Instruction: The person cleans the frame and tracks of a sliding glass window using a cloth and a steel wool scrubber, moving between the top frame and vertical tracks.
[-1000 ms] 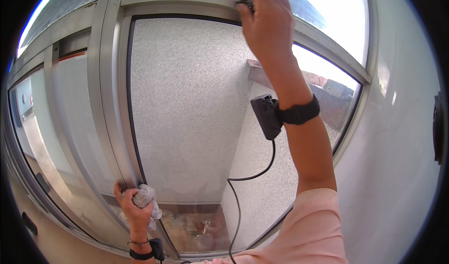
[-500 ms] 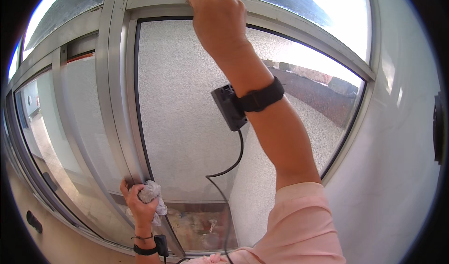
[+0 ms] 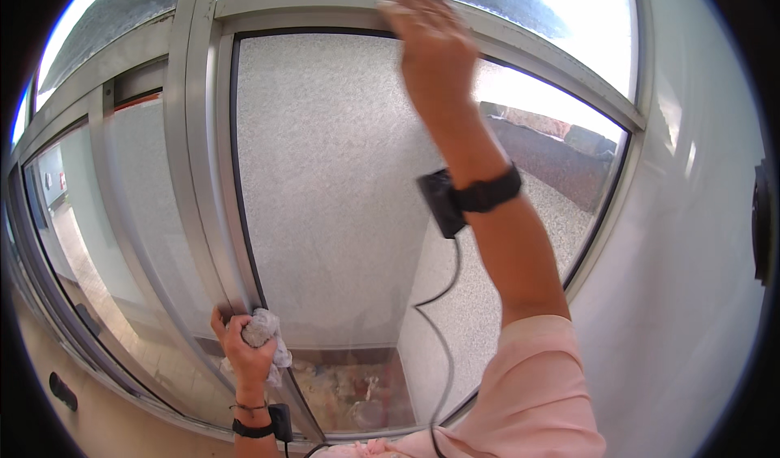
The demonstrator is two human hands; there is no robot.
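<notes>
My left hand [image 3: 246, 354] is closed round a crumpled whitish cloth [image 3: 261, 328] and rests low against the upright metal frame [image 3: 213, 214]. Part of the cloth hangs below my fingers, beside the glass pane [image 3: 325, 182]. High up, my right hand [image 3: 439, 44] lies over the top rail [image 3: 317, 3] of the window. Its fingers are smeared by motion, so whether they hold anything cannot be made out. A small dark spot shows at the fingertips.
Black straps with boxes sit on both wrists; a cable [image 3: 443, 328] hangs from the right one. Sliding panels [image 3: 138, 198] stand at the left, a glossy pale wall [image 3: 691, 214] at the right. Behind the pane are a rough wall and rubble [image 3: 349, 389].
My right hand has slid to the right along the top rail, its forearm and cable swinging with it. My left hand and the cloth stay nearly in the same place.
</notes>
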